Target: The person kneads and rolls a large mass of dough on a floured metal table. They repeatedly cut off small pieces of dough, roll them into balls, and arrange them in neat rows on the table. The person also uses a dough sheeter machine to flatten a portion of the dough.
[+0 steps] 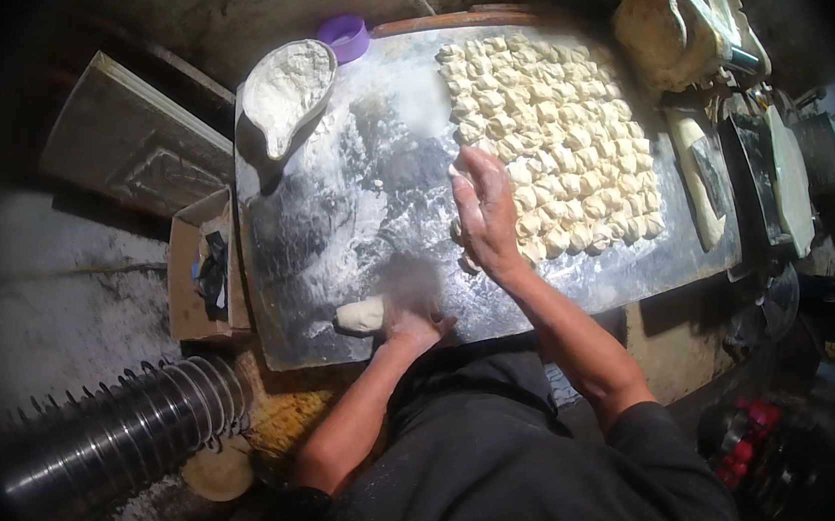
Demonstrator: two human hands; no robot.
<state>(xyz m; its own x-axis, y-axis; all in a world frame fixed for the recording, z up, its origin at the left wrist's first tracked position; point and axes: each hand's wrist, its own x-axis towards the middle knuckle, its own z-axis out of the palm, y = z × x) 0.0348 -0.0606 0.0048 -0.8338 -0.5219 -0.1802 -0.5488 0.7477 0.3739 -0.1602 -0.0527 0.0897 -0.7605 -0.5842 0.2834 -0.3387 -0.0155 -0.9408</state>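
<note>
A short roll of pale dough [360, 316] lies near the front edge of the floured metal worktop [408, 163]. My left hand [412, 317] is around its right end; the fingers there are blurred. Rows of small dough pieces [565, 144] cover the right half of the worktop, set close together. Over the left border of these rows is my right hand [487, 205], with thumb and fingers bent. Something pale shows at its fingertips, but whether it is dough or flour cannot be told. The hand hides a few pieces at the border.
A scoop-shaped bowl of flour [294, 76] stands at the far left corner, beside a purple round container [345, 39]. A cardboard box [201, 281] adjoins the left edge. Stacked round metal trays [132, 423] are at lower left. A pale strip [694, 177] lies on the right.
</note>
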